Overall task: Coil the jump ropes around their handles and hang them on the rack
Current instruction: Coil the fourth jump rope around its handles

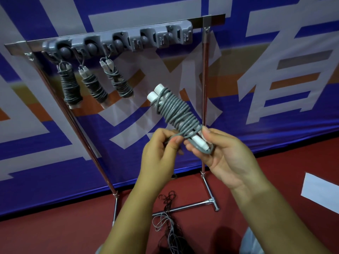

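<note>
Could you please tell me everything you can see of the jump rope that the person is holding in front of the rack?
The held jump rope is a grey, plastic-looking cord wound in many turns around two white handles laid side by side. The bundle tilts up and to the left, its handle ends standing bare at both ends. The right hand grips its lower end; the left hand pinches a loose loop of cord there. It hangs in the air, touching nothing else.

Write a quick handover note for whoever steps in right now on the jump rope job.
Left hand: pinches the loose rope end.
Right hand: grips the coiled jump rope by its lower handle ends.
Done: three coiled ropes hang on the left of the grey rack.
Left: secure this coil's end, hang it on a free hook, then coil the loose ropes on the floor.
</note>
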Available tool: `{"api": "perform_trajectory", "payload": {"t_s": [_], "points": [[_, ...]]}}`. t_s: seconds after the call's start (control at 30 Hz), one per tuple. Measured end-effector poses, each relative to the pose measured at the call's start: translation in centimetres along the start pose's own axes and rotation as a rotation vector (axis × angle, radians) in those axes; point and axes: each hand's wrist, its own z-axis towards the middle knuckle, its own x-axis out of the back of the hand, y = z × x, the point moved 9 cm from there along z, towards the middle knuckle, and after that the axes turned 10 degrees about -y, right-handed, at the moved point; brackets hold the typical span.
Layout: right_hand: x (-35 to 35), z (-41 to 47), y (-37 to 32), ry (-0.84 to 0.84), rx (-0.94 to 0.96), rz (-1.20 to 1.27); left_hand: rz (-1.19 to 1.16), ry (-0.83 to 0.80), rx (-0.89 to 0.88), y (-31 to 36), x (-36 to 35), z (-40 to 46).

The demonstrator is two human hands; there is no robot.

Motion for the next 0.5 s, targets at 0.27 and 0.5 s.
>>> {"api": "perform_trajectory", "payload": {"t_s": [0.27, 0.5], "points": [[0.1, 0.4, 2.9, -0.054, -0.293, 0.211, -0.367, -0.026, 0.004, 1.1, -0.3, -0.3], [-0.5, 0.1, 4.6, -0.173, -0.388, 0.262, -0.51, -0.088, 0.059, -0.1, -0.1, -0.5]]}}
